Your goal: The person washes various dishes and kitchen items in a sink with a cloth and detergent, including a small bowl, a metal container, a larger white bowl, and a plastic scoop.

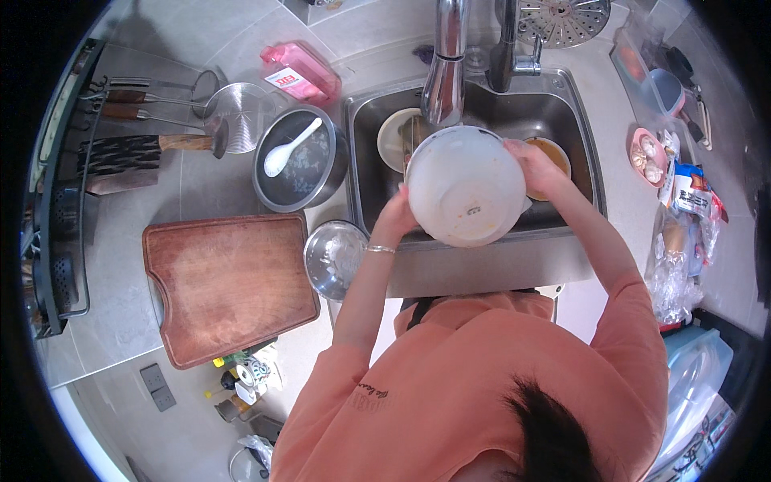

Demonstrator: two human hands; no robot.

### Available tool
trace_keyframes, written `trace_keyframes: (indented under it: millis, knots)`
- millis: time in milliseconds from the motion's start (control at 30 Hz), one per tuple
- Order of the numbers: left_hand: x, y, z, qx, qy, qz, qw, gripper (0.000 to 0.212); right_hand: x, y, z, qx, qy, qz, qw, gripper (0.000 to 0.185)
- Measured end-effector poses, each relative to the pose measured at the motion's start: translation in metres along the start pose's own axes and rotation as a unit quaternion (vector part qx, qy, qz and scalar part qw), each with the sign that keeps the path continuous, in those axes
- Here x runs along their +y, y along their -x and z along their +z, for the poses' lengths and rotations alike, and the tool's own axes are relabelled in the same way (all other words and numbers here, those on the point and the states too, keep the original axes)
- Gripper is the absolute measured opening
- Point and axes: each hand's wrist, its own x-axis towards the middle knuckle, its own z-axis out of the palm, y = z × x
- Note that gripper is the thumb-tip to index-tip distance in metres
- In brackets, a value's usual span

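Both hands grip a large white bowl (470,187) above the sink, tipped so that its underside and foot ring face me. A few orange specks cling to its outside. My left hand (397,214) holds it by the left side, a bracelet on that wrist. On the right, my right hand (535,165) grasps it near the rim. The bowl's inside is turned away and hidden. Below, in the stainless steel sink (491,99), a pale dish (391,141) rests at the left. A bowl with orange-brown residue (557,153) sits at the right, partly covered by my right hand.
The chrome faucet (444,90) reaches down close behind the bowl. Left of the sink are a dark basin (301,187) with a white spoon (292,147), a metal bowl (336,259), a wooden cutting board (235,283) and a pink bottle (301,72). Garlic fills a pink dish (637,135) at right.
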Motion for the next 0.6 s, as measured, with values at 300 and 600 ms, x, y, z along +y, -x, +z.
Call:
trace_keyframes:
  millis: [300, 600]
  knots:
    - [-0.009, -0.005, 0.035, 0.091, -0.102, 0.008, 0.991, 0.054, 0.023, -0.054, -0.025, 0.058, -0.151, -0.001, 0.987, 0.033]
    - [-0.018, -0.009, 0.033, 0.179, -0.146, -0.001, 0.973, 0.036, 0.001, -0.014, 0.043, 0.122, 0.339, -0.240, 0.902, 0.028]
